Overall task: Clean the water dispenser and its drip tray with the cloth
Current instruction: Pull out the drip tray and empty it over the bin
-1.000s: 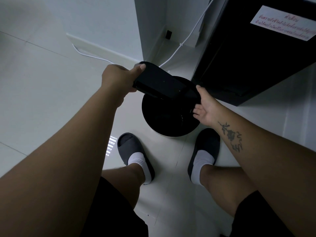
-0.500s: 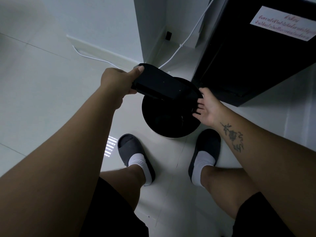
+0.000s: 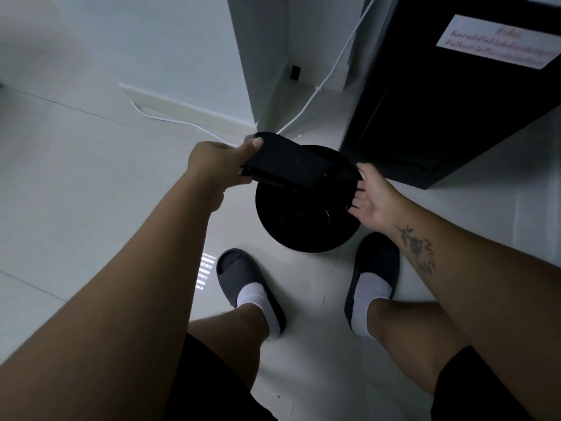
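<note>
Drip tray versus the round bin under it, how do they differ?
The drip tray is oblong and flat; the round bin is circular. The drip tray is held up by the left hand and right hand; the round bin stands on the floor. Both are black.

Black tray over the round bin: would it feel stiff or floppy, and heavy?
Probably stiff: the black tray spans straight between the left hand and right hand, with no sag visible. Likely light: a simple grip at each end carries it above the round bin. Its smooth surface could be slippery.
</note>
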Demonstrator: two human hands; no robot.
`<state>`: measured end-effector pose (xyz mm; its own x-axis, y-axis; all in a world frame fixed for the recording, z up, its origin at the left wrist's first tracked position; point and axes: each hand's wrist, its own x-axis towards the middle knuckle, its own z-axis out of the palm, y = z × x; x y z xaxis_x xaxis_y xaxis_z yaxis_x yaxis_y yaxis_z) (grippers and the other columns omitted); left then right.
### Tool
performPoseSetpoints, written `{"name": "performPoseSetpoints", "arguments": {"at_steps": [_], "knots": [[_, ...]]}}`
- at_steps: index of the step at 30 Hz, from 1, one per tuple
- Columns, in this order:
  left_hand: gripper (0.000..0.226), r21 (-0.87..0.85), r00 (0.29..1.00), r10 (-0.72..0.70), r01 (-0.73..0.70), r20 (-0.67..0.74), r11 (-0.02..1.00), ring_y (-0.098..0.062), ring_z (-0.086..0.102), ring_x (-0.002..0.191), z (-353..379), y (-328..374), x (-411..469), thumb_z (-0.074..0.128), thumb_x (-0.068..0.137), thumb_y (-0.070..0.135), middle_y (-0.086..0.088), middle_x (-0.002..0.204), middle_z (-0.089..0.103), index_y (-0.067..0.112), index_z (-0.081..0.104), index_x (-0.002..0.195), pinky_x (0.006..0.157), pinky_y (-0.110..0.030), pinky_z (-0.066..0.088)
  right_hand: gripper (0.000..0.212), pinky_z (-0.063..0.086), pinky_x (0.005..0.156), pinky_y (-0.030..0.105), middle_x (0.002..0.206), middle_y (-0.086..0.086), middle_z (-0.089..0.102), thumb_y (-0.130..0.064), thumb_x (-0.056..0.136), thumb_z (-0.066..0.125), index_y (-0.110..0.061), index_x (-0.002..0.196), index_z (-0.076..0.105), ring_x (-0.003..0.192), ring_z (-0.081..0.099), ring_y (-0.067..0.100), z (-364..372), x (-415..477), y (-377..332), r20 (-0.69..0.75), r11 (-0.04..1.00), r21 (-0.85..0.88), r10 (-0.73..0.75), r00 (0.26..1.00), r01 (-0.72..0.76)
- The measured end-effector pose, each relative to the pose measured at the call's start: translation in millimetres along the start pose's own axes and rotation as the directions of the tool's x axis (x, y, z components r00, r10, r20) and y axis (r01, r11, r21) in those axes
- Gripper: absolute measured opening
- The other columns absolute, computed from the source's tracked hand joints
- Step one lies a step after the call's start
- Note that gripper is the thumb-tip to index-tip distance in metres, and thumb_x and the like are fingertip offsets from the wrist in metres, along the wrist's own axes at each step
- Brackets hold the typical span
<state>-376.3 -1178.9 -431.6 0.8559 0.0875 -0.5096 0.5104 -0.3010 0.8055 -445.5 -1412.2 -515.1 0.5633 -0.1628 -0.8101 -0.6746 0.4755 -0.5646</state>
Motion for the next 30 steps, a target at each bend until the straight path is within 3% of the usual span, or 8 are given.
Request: {"name": "performPoseSetpoints", "arguments": {"at_steps": [7, 11, 15, 19, 22, 26, 28, 30], "knots": [[0.058, 0.024, 1.0, -0.025, 0.025, 0.017, 0.999, -0.028, 0.075, 0.076, -0.3, -1.5, 2.6, 0.081, 0.078, 0.041, -0.012, 0.085, 0.067, -0.009, 0.065, 0.103, 0.091, -0.044, 0.057, 0.037, 0.048, 0.094, 0.033, 0.107, 0.006, 0.065, -0.046, 0.095, 0.05, -0.014, 0.112, 0.059, 0.101, 0.062, 0.019, -1.3, 0.4, -0.6, -0.025, 1.0, 0.013, -0.006, 1.0, 0.006], [0.058, 0.036, 1.0, -0.015, 0.014, 0.016, 0.999, -0.029, 0.075, 0.078, 1.3, -3.1, 2.5, 0.079, 0.08, 0.039, -0.012, 0.084, 0.066, -0.011, 0.064, 0.105, 0.092, -0.045, 0.056, 0.045, 0.048, 0.088, 0.031, 0.116, 0.006, 0.065, -0.047, 0.095, 0.049, -0.013, 0.123, 0.059, 0.101, 0.061, 0.018, 0.7, 1.3, 1.9, -0.045, 1.0, 0.001, -0.006, 0.999, 0.006], [0.059, 0.054, 1.0, -0.003, 0.003, 0.01, 0.999, -0.027, 0.075, 0.076, 0.7, -3.1, 4.6, 0.079, 0.08, 0.041, -0.014, 0.088, 0.068, -0.01, 0.065, 0.106, 0.092, -0.046, 0.056, 0.043, 0.049, 0.079, 0.03, 0.103, 0.004, 0.064, -0.046, 0.096, 0.049, -0.013, 0.122, 0.056, 0.098, 0.062, 0.018, 2.1, 0.7, 3.0, -0.027, 1.0, 0.005, 0.02, 0.999, -0.02], [0.062, 0.048, 0.999, -0.037, 0.035, 0.031, 0.998, -0.025, 0.075, 0.075, 4.0, -6.1, 5.2, 0.077, 0.082, 0.04, -0.014, 0.092, 0.069, -0.013, 0.062, 0.111, 0.09, -0.042, 0.058, 0.03, 0.05, 0.074, 0.029, 0.105, 0.002, 0.067, -0.045, 0.095, 0.051, -0.02, 0.108, 0.062, 0.098, 0.064, 0.018, 4.0, 1.7, 2.3, -0.035, 1.0, 0.008, 0.012, 0.999, -0.012], [0.056, 0.084, 0.999, -0.036, 0.034, 0.015, 0.996, -0.025, 0.075, 0.078, 3.9, -7.0, 7.0, 0.074, 0.086, 0.039, -0.014, 0.093, 0.071, -0.011, 0.064, 0.109, 0.094, -0.042, 0.056, 0.038, 0.049, 0.094, 0.036, 0.115, 0.004, 0.065, -0.046, 0.096, 0.051, -0.019, 0.121, 0.058, 0.107, 0.061, 0.02, 4.3, 3.2, 5.1, -0.031, 1.0, -0.014, 0.016, 0.999, -0.016], [0.053, 0.02, 0.998, -0.059, 0.059, 0.024, 0.998, -0.03, 0.074, 0.08, 0.9, -8.6, 10.4, 0.073, 0.088, 0.033, -0.025, 0.111, 0.065, -0.014, 0.061, 0.109, 0.082, -0.035, 0.06, 0.044, 0.038, 0.111, 0.047, 0.14, 0.001, 0.05, -0.046, 0.097, 0.051, -0.021, 0.133, 0.051, 0.129, 0.048, 0.024, 5.3, 7.8, 4.0, -0.058, 1.0, -0.01, 0.005, 0.998, -0.006], [0.054, 0.005, 0.998, -0.055, 0.055, 0.028, 0.998, -0.028, 0.073, 0.077, 2.1, -2.9, 10.9, 0.074, 0.086, 0.036, -0.024, 0.108, 0.064, -0.013, 0.059, 0.105, 0.08, -0.036, 0.061, 0.052, 0.043, 0.103, 0.047, 0.145, 0.0, 0.045, -0.048, 0.098, 0.048, -0.021, 0.142, 0.043, 0.132, 0.045, 0.025, 6.7, 11.2, 1.0, -0.07, 0.998, -0.065, -0.032, 0.997, 0.027], [0.048, 0.048, 1.0, -0.013, 0.015, -0.025, 0.999, -0.031, 0.074, 0.077, 6.6, 2.6, 8.8, 0.075, 0.085, 0.04, -0.017, 0.086, 0.064, -0.004, 0.057, 0.086, 0.082, -0.041, 0.06, 0.055, 0.047, 0.094, 0.044, 0.147, 0.001, 0.045, -0.049, 0.098, 0.046, -0.021, 0.145, 0.038, 0.128, 0.048, 0.024, 7.1, 16.2, 1.4, -0.075, 0.991, -0.111, -0.081, 0.994, 0.072]]}}
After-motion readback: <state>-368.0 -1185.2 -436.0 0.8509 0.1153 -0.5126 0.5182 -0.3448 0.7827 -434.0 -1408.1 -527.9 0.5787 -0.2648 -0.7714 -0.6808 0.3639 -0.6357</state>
